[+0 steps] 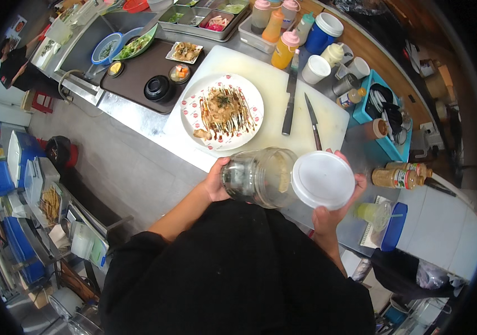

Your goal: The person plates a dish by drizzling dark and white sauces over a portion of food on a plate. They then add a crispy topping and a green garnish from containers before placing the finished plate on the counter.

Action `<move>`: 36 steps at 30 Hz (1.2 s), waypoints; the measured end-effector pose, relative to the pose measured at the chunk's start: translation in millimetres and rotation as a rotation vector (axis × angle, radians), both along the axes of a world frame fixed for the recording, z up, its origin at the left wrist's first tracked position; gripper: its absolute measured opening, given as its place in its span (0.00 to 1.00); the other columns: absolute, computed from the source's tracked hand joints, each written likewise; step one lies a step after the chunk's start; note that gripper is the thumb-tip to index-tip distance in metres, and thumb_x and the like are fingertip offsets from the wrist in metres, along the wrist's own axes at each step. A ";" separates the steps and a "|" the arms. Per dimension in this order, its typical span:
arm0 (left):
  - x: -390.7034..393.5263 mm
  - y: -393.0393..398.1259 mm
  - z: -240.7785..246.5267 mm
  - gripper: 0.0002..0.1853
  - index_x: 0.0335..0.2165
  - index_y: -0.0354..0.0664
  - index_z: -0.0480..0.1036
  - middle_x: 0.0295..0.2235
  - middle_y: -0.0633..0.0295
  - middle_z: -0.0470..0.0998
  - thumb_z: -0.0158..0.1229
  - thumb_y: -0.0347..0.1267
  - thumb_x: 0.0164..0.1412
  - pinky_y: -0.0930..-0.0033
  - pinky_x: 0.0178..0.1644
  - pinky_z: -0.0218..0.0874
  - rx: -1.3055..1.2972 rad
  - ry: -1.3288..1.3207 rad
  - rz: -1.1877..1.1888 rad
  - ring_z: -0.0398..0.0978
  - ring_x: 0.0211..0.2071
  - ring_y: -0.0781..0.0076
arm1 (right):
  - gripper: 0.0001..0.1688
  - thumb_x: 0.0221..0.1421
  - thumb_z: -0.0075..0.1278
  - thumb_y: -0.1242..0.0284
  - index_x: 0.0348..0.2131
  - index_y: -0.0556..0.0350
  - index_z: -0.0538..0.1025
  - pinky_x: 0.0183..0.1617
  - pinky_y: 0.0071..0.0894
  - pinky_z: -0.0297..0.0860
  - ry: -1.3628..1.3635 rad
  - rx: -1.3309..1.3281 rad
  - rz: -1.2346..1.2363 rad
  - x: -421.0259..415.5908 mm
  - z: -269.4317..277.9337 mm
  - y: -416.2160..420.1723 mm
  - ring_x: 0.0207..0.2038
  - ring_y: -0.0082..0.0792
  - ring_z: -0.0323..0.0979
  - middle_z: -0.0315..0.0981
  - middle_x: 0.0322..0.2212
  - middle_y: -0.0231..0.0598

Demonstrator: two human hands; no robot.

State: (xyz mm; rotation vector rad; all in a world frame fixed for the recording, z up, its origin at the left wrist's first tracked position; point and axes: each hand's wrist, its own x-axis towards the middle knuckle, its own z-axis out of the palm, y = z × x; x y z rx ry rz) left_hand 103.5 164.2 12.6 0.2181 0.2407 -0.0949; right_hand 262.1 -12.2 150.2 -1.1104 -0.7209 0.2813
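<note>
My left hand (217,181) grips a wide clear jar (259,178) near its base, the jar tilted on its side with its mouth to the right. Dark contents lie towards the base. In my right hand (339,197) is a round white lid (323,180), held at the jar's mouth; whether they touch, I cannot tell. Just beyond the jar, a round plate (188,125) bears a sauced dish topped with flakes (224,109) and dark shreds. The plate rests on a white cutting board (276,88), where two knives (289,113) (313,121) lie to its right.
A brown tray (133,83) with a salad, small dishes and a black lidded bowl stands left of the board. Squeeze bottles (282,52) and tubs line the back. A turquoise basket (362,98) of utensils is at the right. Another person (18,67) stands far left, beyond the sink (85,50).
</note>
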 end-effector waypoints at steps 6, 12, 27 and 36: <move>-3.3 -31.9 6.8 0.42 0.59 0.46 0.57 0.56 0.49 0.64 0.44 0.60 0.53 0.29 0.49 0.60 -0.398 0.154 0.157 0.66 0.53 0.43 | 0.43 0.32 0.71 0.61 0.38 0.52 0.56 0.59 0.48 0.57 -0.469 -0.289 0.186 -3.0 -7.4 -6.0 0.58 0.55 0.56 0.50 0.55 0.65; -14.6 7.5 17.9 0.43 0.59 0.44 0.56 0.55 0.47 0.65 0.45 0.59 0.53 0.31 0.38 0.67 0.191 0.075 -0.214 0.70 0.49 0.44 | 0.40 0.27 0.68 0.67 0.37 0.53 0.58 0.58 0.52 0.57 -0.745 -0.591 0.263 7.6 21.6 -5.7 0.57 0.65 0.56 0.52 0.56 0.66; 11.3 -15.2 52.6 0.60 0.61 0.48 0.47 0.60 0.45 0.50 0.75 0.47 0.33 0.54 0.61 0.49 1.742 -0.336 0.341 0.51 0.61 0.50 | 0.38 0.54 0.45 0.65 0.61 0.63 0.58 0.61 0.32 0.57 0.911 -0.578 0.110 21.6 -22.4 -16.2 0.59 0.37 0.59 0.59 0.57 0.48; 29.7 -5.0 46.3 0.58 0.63 0.41 0.46 0.59 0.50 0.57 0.67 0.54 0.43 0.65 0.62 0.49 0.353 -0.123 -0.186 0.57 0.60 0.63 | 0.48 0.47 0.57 0.63 0.61 0.67 0.56 0.64 0.37 0.50 -0.124 -0.493 0.255 22.8 1.5 -27.9 0.62 0.42 0.54 0.56 0.58 0.55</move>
